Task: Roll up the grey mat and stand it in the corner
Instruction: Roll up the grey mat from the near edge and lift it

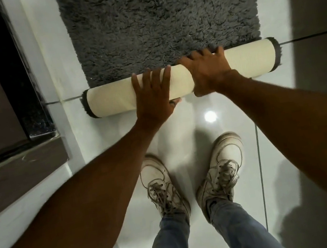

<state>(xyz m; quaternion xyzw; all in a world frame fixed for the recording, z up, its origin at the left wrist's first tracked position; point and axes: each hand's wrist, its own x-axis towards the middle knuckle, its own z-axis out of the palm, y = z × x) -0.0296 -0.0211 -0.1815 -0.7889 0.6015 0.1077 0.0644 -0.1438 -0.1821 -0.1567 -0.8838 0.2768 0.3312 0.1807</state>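
Two hands on the roll, both flat and fingers spread, palms pressing down; neither is wrapped around it. Left hand sits near the roll's middle, thumb tucked at the near underside. Right hand is just beside it, slightly further along, fingertips reaching over the top to the shaggy pile.

Grey mat is partly rolled: the rolled part lies across the floor with its cream backing outward and dark fringe showing at both ends. The unrolled stretch runs flat away from the person, pile up, out past the top of the frame. The roll sits slightly skewed, right end further away than the left.

Surroundings:
- White glossy tile floor, a lamp glare spot just behind the roll, dark grout lines running out from both roll ends.
- Left: a dark-framed door or cabinet edge with a grey-brown ledge below it, close to the roll's left end but apart from it.
- Right: a shaded wall or panel near the roll's right end, narrow strip of floor between.
- Person's white sneakers and jeans stand on the tile behind the roll, not touching it.

Mat's path ahead lies between those two side edges; nothing lies on the pile apart from small pale specks.
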